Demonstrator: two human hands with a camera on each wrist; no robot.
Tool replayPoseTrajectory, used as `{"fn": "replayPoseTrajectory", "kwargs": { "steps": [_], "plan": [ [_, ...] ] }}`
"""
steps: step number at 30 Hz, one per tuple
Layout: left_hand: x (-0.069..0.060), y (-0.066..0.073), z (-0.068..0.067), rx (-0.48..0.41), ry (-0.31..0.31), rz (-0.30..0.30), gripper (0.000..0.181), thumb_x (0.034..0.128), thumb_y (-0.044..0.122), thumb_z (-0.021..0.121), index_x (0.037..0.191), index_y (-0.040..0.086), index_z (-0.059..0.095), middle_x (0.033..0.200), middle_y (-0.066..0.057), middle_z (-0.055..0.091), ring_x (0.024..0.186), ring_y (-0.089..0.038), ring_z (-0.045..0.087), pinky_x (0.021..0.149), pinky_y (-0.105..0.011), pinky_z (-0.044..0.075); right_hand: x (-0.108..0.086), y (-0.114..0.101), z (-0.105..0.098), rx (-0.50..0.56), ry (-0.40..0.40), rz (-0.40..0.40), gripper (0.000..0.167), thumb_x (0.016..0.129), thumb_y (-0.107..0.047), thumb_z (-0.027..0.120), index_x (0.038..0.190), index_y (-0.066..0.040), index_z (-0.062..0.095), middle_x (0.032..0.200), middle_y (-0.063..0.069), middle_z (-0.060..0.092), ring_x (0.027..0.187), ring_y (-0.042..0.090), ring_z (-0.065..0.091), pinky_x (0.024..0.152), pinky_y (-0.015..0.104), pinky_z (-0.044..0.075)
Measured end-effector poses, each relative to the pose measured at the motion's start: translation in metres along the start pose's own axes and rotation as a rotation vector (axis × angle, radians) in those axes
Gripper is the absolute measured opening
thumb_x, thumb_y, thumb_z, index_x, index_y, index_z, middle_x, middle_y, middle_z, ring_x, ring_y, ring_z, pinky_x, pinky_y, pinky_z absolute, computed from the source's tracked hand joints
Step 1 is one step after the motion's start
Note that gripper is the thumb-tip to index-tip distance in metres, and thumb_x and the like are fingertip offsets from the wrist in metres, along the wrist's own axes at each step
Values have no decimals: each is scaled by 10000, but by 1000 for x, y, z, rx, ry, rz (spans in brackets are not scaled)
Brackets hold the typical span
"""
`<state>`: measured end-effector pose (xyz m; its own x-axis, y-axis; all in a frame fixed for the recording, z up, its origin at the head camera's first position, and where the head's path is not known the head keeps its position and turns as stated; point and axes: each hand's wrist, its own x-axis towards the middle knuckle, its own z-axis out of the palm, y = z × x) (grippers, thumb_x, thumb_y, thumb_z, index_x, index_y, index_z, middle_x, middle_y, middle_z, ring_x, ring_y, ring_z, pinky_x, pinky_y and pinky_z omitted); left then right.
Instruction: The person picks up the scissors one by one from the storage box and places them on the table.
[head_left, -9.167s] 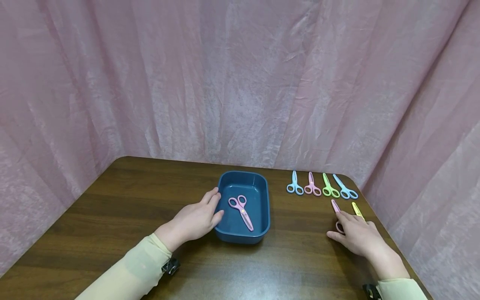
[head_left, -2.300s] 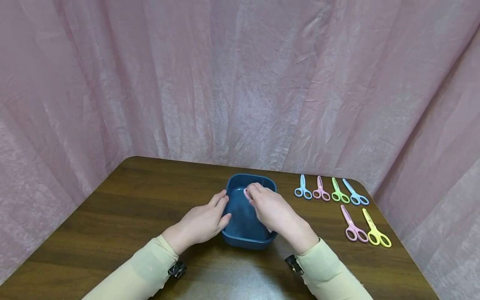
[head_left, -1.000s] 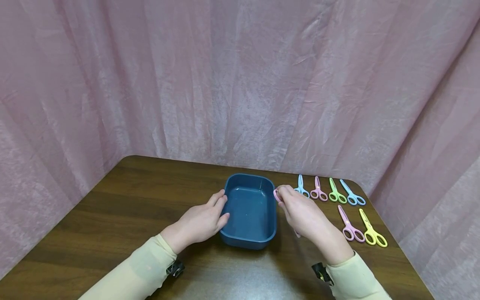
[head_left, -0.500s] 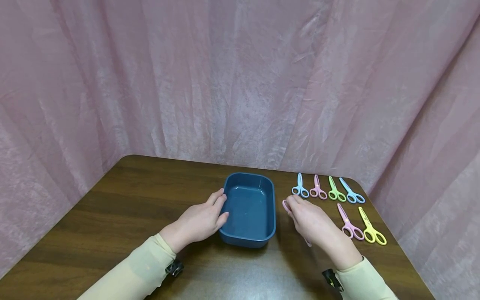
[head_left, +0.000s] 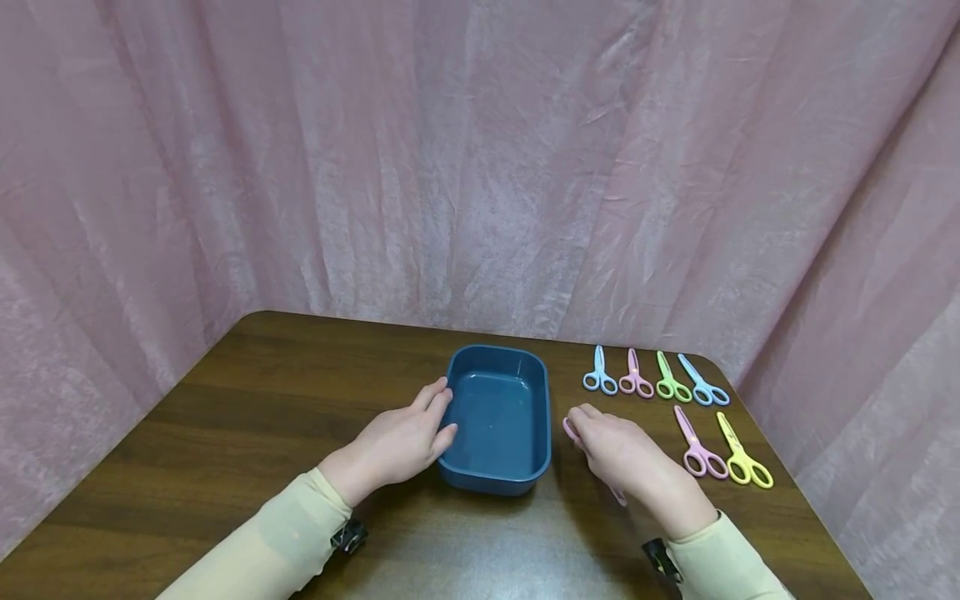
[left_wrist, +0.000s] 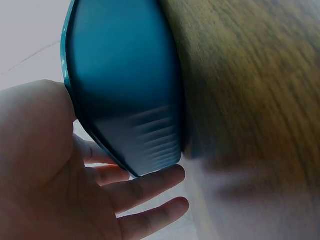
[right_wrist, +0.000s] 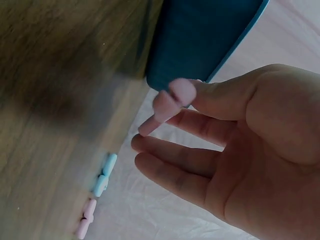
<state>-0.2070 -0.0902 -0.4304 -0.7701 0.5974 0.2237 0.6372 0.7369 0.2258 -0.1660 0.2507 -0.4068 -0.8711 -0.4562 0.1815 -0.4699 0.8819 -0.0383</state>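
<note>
My left hand (head_left: 397,442) rests against the left side of a blue rectangular bin (head_left: 545,433), its fingers fairly straight along the rim. In the left wrist view, two fingertips lie near the bin's outer wall (left_wrist: 120,70). To the right of the bin, my right hand (head_left: 630,454) pinches pink scissors (right_wrist: 182,92) low over the table. Only part of a handle and the blade tip show from above; the palm hides the rest. Farther right lie other pink scissors (head_left: 698,451) and yellow scissors (head_left: 738,458).
A back row on the wooden table (head_left: 300,375) holds light-blue scissors (head_left: 599,372), pink scissors (head_left: 634,377), green scissors (head_left: 670,380) and blue scissors (head_left: 699,383). Pink curtain (head_left: 480,167) hangs behind the table and along its right side.
The pink scissors lay in the bin earlier. My right hand has picked them up, carried them out to the right and lowered them toward the table. My left hand has stayed at the bin.
</note>
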Motion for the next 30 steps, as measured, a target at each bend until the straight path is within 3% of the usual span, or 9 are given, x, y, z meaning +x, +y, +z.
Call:
{"fn": "replayPoseTrajectory", "kwargs": {
  "steps": [13,30],
  "plan": [
    [-1,-1,1,-9,-7,-3,590,1153,309,577,1588,-80,486,1690,-272,424,1149,-333,774,782,-429,674,-3,-3,9,-61,-10,-62,241,979,-22,781,925,-143,580,907,20,579,751,295,677,650,474,578],
    [2,-3,3,-5,-15,-10,616,1153,340,578,1602,-70,478,1703,-264,410,1174,-330,765,785,-422,674,1,-3,18,-121,-33,-63,185,963,-112,839,907,-174,673,901,-4,590,762,277,683,619,452,555]
  ]
}}
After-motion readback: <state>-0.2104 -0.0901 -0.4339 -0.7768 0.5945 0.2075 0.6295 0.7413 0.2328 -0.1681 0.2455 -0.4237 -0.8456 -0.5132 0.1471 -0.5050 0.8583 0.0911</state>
